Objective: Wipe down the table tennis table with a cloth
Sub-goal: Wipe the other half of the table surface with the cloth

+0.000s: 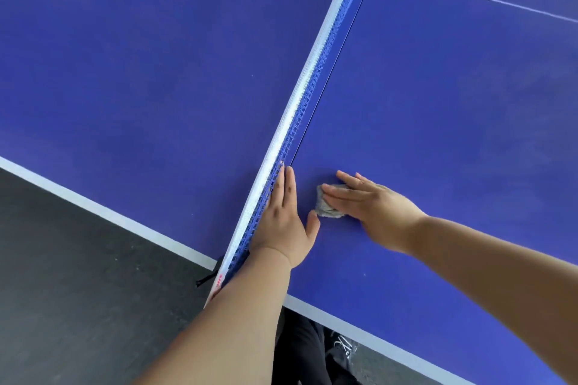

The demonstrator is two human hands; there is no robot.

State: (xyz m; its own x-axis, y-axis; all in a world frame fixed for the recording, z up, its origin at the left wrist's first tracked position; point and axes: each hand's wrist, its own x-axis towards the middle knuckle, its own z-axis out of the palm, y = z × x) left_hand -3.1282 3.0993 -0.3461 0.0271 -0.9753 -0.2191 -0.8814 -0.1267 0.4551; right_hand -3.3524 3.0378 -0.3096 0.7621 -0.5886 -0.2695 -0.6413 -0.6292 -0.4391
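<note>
The blue table tennis table fills most of the view, split by a blue net with a white top band. A small crumpled grey cloth lies on the right half, close to the net and the near edge. My right hand presses flat on the cloth with straight fingers pointing toward the net. My left hand lies flat with straight fingers against the net's right side, pushing the mesh aside, its thumb near the cloth.
The table's white edge line runs along the near side. Beyond it lies dark grey floor. A black net clamp sticks out at the table edge. My dark trousers and a shoe show below the edge.
</note>
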